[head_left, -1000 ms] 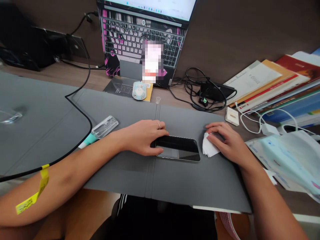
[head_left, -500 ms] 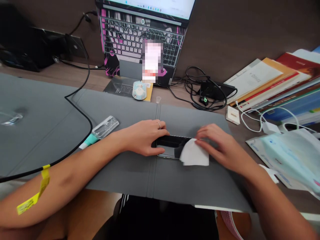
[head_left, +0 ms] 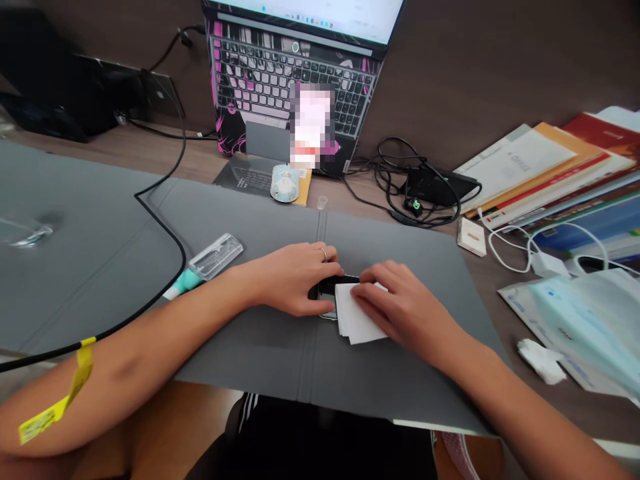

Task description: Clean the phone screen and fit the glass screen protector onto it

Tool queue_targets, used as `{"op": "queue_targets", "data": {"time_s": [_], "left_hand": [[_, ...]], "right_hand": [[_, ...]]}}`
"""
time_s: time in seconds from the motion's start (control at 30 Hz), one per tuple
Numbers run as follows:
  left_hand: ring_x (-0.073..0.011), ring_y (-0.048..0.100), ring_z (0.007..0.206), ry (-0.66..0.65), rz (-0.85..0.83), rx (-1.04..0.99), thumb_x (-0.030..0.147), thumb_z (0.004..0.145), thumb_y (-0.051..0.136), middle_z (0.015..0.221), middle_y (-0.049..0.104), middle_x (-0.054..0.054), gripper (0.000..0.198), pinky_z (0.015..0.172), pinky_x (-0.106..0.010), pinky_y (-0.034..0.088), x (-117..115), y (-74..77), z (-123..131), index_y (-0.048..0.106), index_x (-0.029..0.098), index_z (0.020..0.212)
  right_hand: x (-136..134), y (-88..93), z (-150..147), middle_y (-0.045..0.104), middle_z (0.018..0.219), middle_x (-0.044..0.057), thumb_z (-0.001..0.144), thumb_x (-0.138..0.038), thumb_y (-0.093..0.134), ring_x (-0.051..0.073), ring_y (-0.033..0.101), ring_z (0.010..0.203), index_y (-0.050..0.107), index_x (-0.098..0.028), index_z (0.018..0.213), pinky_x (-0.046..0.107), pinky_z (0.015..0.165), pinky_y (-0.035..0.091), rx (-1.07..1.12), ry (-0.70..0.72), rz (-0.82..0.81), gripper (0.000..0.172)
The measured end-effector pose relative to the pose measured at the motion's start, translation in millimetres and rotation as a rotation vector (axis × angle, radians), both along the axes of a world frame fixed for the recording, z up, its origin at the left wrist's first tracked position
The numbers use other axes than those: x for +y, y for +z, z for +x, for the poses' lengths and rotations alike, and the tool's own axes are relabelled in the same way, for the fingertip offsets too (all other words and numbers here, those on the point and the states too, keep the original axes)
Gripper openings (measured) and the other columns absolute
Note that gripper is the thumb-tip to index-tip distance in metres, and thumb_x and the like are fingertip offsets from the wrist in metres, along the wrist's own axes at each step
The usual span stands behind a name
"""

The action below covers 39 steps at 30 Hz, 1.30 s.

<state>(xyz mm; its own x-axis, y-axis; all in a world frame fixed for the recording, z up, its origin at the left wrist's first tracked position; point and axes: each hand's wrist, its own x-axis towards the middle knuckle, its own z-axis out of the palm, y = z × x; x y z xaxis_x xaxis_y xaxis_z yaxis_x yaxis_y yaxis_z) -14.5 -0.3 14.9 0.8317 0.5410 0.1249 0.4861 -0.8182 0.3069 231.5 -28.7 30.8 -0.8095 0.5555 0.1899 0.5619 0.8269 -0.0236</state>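
A dark, glossy phone (head_left: pixel 328 288) with a thin silver rim lies on the grey desk mat (head_left: pixel 250 360). Its left end is between the thumb and fingers of my left hand (head_left: pixel 295 277), which wears a ring. My right hand (head_left: pixel 407 307) presses a folded white tissue (head_left: pixel 354 321) onto the phone's face, fingers bent over the cloth-like sheet. Tissue and right hand hide most of the phone's right part. Left of my left hand lies a clear plastic case (head_left: pixel 216 256) beside a small teal-and-white tube (head_left: pixel 183 283).
Behind the mat stands a laptop (head_left: pixel 280 87), with a light blue mouse (head_left: pixel 285 183) in front. A black cable (head_left: pixel 167 233) crosses the mat's left. Tangled cords with a black adapter (head_left: pixel 435 183), books (head_left: pixel 550 173), a crumpled white tissue (head_left: pixel 541 361) and a plastic packet (head_left: pixel 585 327) lie right.
My right hand has slid the tissue leftward along the phone, toward my left hand, and now covers more of it. My left hand keeps its hold. The view has shifted slightly.
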Motion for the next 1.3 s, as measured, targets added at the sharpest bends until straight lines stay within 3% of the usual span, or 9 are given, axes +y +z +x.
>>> {"op": "queue_targets", "data": {"time_s": [0.17, 0.33, 0.43, 0.53, 0.7, 0.83, 0.93, 1.13, 1.3], "left_hand": [[-0.0262, 0.058, 0.1, -0.018, -0.004, -0.005, 0.048, 0.091, 0.059, 0.114, 0.06, -0.012, 0.049, 0.092, -0.041, 0.048, 0, 0.8, -1, 0.061, 0.013, 0.126], [-0.0247, 0.057, 0.099, -0.019, -0.027, -0.02, 0.043, 0.092, 0.058, 0.11, 0.059, -0.011, 0.033, 0.091, -0.04, 0.048, 0, 0.6, -1, 0.063, 0.015, 0.107], [-0.0246, 0.057, 0.1, -0.008, -0.079, -0.042, 0.038, 0.089, 0.059, 0.109, 0.058, -0.01, 0.029, 0.093, -0.039, 0.048, 1, 0.2, -1, 0.063, 0.015, 0.106], [-0.0254, 0.057, 0.102, -0.006, -0.11, -0.051, 0.034, 0.084, 0.06, 0.112, 0.058, -0.01, 0.033, 0.096, -0.039, 0.048, 1, 0.0, -1, 0.063, 0.015, 0.111], [-0.0259, 0.057, 0.105, 0.006, -0.139, -0.045, 0.033, 0.081, 0.061, 0.115, 0.057, -0.01, 0.051, 0.097, -0.04, 0.047, 1, 0.5, -1, 0.06, 0.015, 0.129], [-0.025, 0.056, 0.105, 0.004, -0.177, -0.049, 0.031, 0.094, 0.043, 0.115, 0.058, -0.01, 0.04, 0.098, -0.04, 0.045, 3, 0.3, -2, 0.062, 0.015, 0.125], [-0.0239, 0.057, 0.105, -0.007, -0.202, -0.078, 0.026, 0.099, 0.029, 0.114, 0.059, -0.01, 0.042, 0.098, -0.04, 0.044, 5, -1.3, -3, 0.063, 0.016, 0.122], [-0.0243, 0.058, 0.105, 0.011, -0.187, -0.083, 0.028, 0.1, 0.025, 0.113, 0.06, -0.011, 0.046, 0.098, -0.04, 0.044, 7, -3.5, -1, 0.064, 0.016, 0.121], [-0.0265, 0.06, 0.103, 0.144, -0.15, -0.115, 0.028, 0.098, 0.026, 0.116, 0.066, -0.012, 0.051, 0.095, -0.044, 0.043, 5, -1.7, 3, 0.051, 0.011, 0.139]], "right_hand": [[-1, 1.8, -8, 0.065, 0.089, 0.006, 0.103, -0.022, 0.046, 0.02, 0.057, 0.08, 0.065, -0.02, 0.096, 0.032, 0.068, 0.046, 0.018, 0.011, -0.26, 0.021], [10, 0.3, -33, 0.065, 0.088, 0.005, 0.099, -0.015, 0.052, 0.018, 0.057, 0.08, 0.063, -0.019, 0.087, 0.031, 0.069, 0.043, 0.003, 0.028, -0.291, 0.018], [12, -3.4, -41, 0.065, 0.09, 0.006, 0.098, -0.013, 0.054, 0.019, 0.056, 0.082, 0.063, -0.017, 0.087, 0.031, 0.07, 0.041, 0.017, 0.03, -0.289, 0.015], [9, -6.2, -32, 0.062, 0.087, 0.005, 0.097, -0.011, 0.055, 0.018, 0.054, 0.078, 0.063, -0.016, 0.087, 0.03, 0.068, 0.04, 0.019, 0.003, -0.264, 0.014], [3, -3.2, 8, 0.058, 0.083, 0.005, 0.1, -0.015, 0.051, 0.018, 0.053, 0.074, 0.06, -0.017, 0.085, 0.029, 0.066, 0.041, 0.026, -0.069, -0.25, 0.018], [-1, 0.0, 30, 0.059, 0.085, 0.006, 0.104, -0.021, 0.045, 0.019, 0.055, 0.078, 0.059, -0.018, 0.085, 0.031, 0.07, 0.043, 0.036, -0.093, -0.27, 0.023], [-2, 1.2, 35, 0.059, 0.085, 0.006, 0.105, -0.023, 0.043, 0.019, 0.055, 0.079, 0.058, -0.018, 0.086, 0.031, 0.07, 0.043, 0.029, -0.11, -0.287, 0.025], [-1, 5.9, 38, 0.061, 0.084, 0.006, 0.105, -0.024, 0.042, 0.019, 0.057, 0.078, 0.057, -0.02, 0.085, 0.031, 0.07, 0.044, 0.028, -0.126, -0.3, 0.025], [0, 4.1, 29, 0.061, 0.083, 0.006, 0.104, -0.024, 0.044, 0.019, 0.057, 0.077, 0.057, -0.02, 0.085, 0.031, 0.07, 0.044, 0.045, -0.125, -0.291, 0.023]]}}
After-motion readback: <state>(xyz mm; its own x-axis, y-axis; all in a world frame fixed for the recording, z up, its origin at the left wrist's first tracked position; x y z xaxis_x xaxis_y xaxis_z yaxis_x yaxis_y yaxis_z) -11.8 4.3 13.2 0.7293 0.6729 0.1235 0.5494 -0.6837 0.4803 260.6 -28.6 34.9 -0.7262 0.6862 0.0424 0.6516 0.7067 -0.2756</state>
